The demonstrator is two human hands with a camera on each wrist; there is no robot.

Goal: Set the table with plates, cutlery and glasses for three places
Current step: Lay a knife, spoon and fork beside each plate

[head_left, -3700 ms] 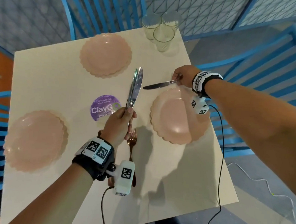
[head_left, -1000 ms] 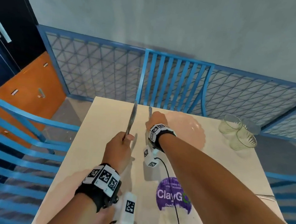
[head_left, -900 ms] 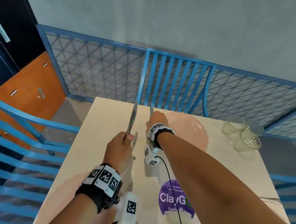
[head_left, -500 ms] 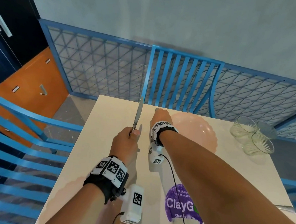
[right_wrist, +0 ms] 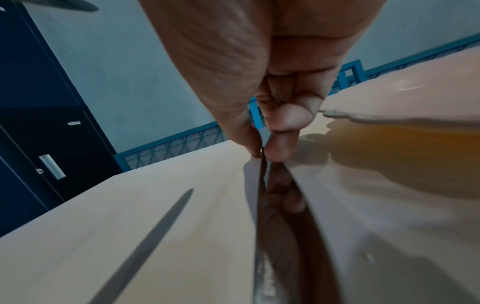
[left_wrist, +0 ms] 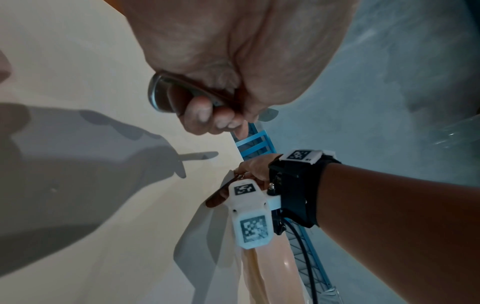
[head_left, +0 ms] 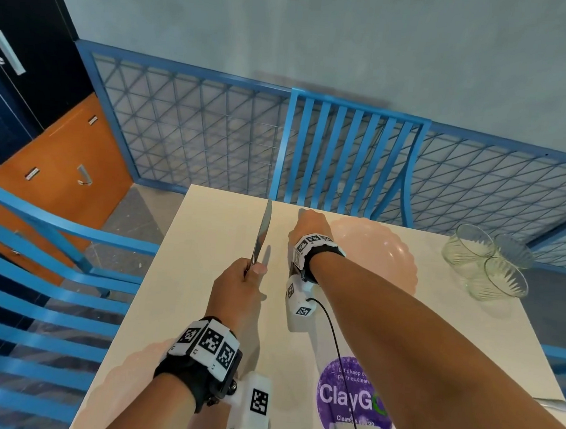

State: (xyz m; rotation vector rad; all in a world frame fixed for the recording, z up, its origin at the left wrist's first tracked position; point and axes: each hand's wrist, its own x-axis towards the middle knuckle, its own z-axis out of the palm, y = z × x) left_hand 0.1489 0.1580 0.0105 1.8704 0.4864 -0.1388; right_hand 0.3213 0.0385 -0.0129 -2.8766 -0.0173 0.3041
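Laying a knife (right_wrist: 261, 205) beside the centre plate (head_left: 382, 253), pinched by right-hand fingers (right_wrist: 283, 142); spare knife (head_left: 262, 236) gripped upright by left hand (head_left: 237, 291).

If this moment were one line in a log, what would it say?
left hand: holds knife upright | right hand: pinches second knife on table beside plate | glasses: unplaced

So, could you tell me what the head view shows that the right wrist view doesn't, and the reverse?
Only the head view shows the left hand gripping a knife blade-up, three glasses clustered at the table's right edge, and a purple sticker. Only the right wrist view shows the right hand's fingertips pinching a second knife lying on the table. Both show the pink plate beside the right hand.
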